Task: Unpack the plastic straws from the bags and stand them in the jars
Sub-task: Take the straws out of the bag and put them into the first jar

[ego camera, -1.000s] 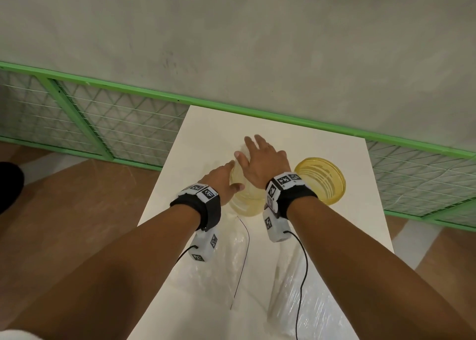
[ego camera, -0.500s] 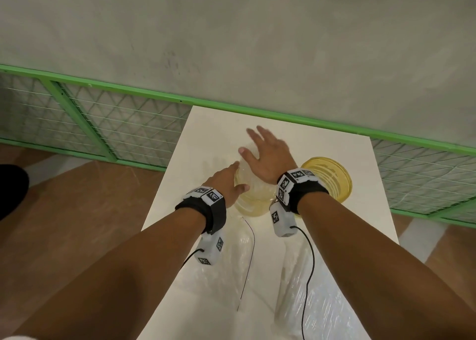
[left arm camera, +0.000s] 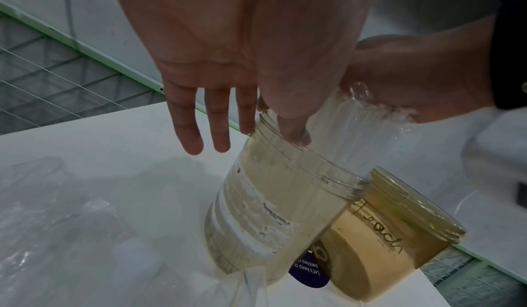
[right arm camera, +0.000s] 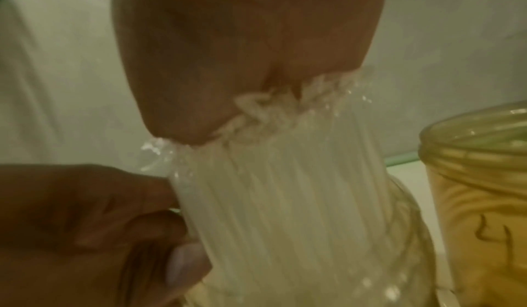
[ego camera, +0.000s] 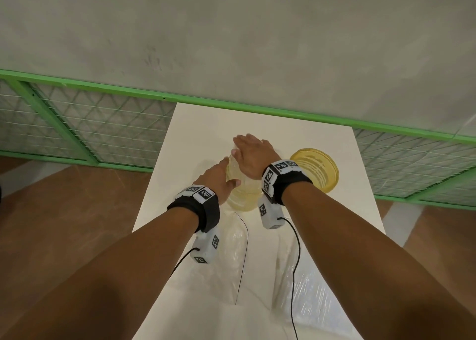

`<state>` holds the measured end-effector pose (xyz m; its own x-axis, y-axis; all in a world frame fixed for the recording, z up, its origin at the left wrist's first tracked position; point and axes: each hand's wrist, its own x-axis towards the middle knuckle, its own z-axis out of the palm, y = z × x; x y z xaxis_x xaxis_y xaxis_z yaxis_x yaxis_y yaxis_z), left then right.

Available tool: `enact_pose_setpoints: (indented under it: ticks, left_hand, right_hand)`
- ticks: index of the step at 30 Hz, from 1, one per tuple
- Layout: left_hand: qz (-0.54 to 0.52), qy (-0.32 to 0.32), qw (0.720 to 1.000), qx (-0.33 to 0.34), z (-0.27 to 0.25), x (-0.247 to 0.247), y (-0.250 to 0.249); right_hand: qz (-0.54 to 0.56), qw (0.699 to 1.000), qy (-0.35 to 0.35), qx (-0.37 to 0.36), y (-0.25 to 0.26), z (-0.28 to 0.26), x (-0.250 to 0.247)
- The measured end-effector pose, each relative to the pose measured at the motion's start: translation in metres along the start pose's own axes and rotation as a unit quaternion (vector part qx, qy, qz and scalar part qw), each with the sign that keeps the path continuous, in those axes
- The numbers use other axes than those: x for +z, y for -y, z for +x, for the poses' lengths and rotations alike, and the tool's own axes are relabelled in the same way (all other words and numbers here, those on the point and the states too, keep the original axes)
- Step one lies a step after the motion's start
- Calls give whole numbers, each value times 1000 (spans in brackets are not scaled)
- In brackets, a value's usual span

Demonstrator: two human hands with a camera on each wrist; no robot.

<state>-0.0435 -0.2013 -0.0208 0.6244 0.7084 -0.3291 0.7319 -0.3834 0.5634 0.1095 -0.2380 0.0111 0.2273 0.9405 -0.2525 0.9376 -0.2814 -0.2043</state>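
Observation:
A clear jar (ego camera: 242,198) (left arm camera: 271,210) stands mid-table, tilted in the left wrist view, with a bundle of clear straws (left arm camera: 342,131) (right arm camera: 285,188) sticking out of its mouth. My right hand (ego camera: 253,157) (right arm camera: 242,52) lies flat on the straw tops, palm down and fingers straight. My left hand (ego camera: 219,175) (left arm camera: 205,86) is at the jar's left side with straight fingers hanging beside the rim. Its thumb touches the straws just above the rim. An amber jar (ego camera: 315,169) (left arm camera: 385,233) (right arm camera: 479,188) stands open and empty just right of the clear jar.
Crumpled clear plastic bags (ego camera: 226,257) (left arm camera: 57,210) lie on the white table (ego camera: 201,133) nearer to me, and another bag (ego camera: 309,296) is at the right front. A green mesh fence (ego camera: 77,133) and a grey wall stand behind the narrow table. Wooden floor shows on both sides.
My right hand has settled flatter on the straw tops, its fingers closer together. The left hand stays at the jar's left side.

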Motion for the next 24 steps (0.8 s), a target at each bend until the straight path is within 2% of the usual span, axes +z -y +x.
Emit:
enact_pose_setpoints:
  ticks: [3, 9, 13, 15, 17, 20, 22, 24]
  left_hand:
    - [0, 0, 1000, 4, 1, 2, 1]
    - [-25, -4, 1000, -5, -2, 5, 3]
    - [-49, -35, 998, -25, -6, 11, 0]
    - [-59, -55, 996, -41, -10, 13, -1]
    - [-64, -87, 992, -64, -16, 20, -1]
    - [-98, -144, 979, -109, -27, 36, -6]
    - [-97, -202, 966, -128, -37, 49, -14]
    - [-77, -243, 959, -126, -49, 65, -24]
  right_hand:
    - [-10, 1000, -8, -12, 4, -8, -7]
    - [18, 990, -133, -44, -13, -44, -23]
    - [123, 966, -223, -37, -39, -89, -39]
    - [207, 950, -230, -34, -53, -117, -43]
    - [260, 951, -170, -14, -71, -146, -41]
    - [287, 958, -14, 17, -103, -182, -28]
    - [276, 956, 89, 52, -127, -198, -9]
    - [234, 953, 164, 99, -152, -208, 21]
